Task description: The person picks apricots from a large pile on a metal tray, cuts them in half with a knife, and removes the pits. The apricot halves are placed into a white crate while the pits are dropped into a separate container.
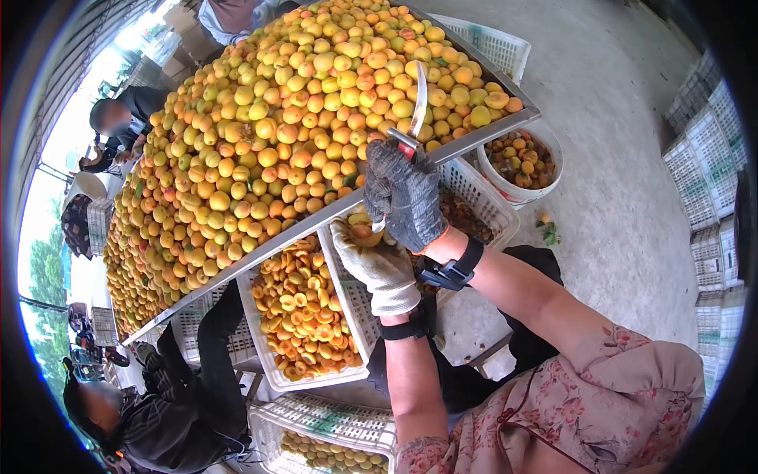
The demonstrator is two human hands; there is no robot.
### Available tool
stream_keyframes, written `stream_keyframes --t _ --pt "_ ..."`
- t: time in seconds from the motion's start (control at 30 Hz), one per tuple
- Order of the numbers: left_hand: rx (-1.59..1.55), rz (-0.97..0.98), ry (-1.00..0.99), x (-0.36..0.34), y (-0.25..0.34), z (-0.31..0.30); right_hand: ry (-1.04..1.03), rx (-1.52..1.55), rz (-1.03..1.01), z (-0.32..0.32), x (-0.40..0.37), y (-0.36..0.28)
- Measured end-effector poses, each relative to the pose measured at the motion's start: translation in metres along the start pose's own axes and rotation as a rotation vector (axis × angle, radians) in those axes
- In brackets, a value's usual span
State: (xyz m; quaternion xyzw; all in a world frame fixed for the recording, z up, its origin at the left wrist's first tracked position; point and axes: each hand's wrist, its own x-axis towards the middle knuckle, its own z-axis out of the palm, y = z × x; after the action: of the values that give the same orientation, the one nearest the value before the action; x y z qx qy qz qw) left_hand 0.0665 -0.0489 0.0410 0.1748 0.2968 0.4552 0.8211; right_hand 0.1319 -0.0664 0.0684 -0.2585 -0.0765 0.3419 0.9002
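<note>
My left hand [371, 265], in a whitish glove, is closed around an apricot [363, 232] that looks cut, near the table's edge. Just above it, my right hand [404, 193], in a dark grey glove, grips a knife with a red handle [407, 146] and a curved blade [419, 99] pointing up and away. A small silvery edge shows between the hands; I cannot make out what it belongs to. Beyond both hands, whole apricots [292, 110] lie heaped on a metal-rimmed table [260, 251].
A white crate of apricot halves [296, 312] stands below the table edge. Right of it, another crate [493, 207] holds dark scraps, beside a white bucket of damaged fruit [519, 160]. Co-workers sit at lower left [170, 423] and far left [130, 114]. Stacked crates [707, 158] line the right.
</note>
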Motion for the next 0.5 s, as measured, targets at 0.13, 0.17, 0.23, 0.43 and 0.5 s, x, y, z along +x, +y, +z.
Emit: stream_keyframes --t 0.13,0.17,0.23,0.43,0.5 --pt "-0.006 -0.037 -0.207 0.01 0.0 -0.02 0.032 0.019 -0.065 0.004 0.001 0.0" --pt "0.006 -0.057 -0.206 0.01 0.0 -0.022 0.006 0.01 -0.114 0.004 0.003 -0.001" --pt "0.053 -0.064 -0.225 0.009 0.0 -0.024 -0.007 -0.039 -0.141 0.005 0.005 -0.007" --pt "0.077 -0.093 -0.217 -0.003 0.01 -0.008 -0.177 0.118 -0.013 -0.002 0.006 -0.004" --pt "0.095 -0.099 -0.229 -0.005 0.013 -0.009 -0.311 0.196 0.036 -0.012 0.011 0.0"
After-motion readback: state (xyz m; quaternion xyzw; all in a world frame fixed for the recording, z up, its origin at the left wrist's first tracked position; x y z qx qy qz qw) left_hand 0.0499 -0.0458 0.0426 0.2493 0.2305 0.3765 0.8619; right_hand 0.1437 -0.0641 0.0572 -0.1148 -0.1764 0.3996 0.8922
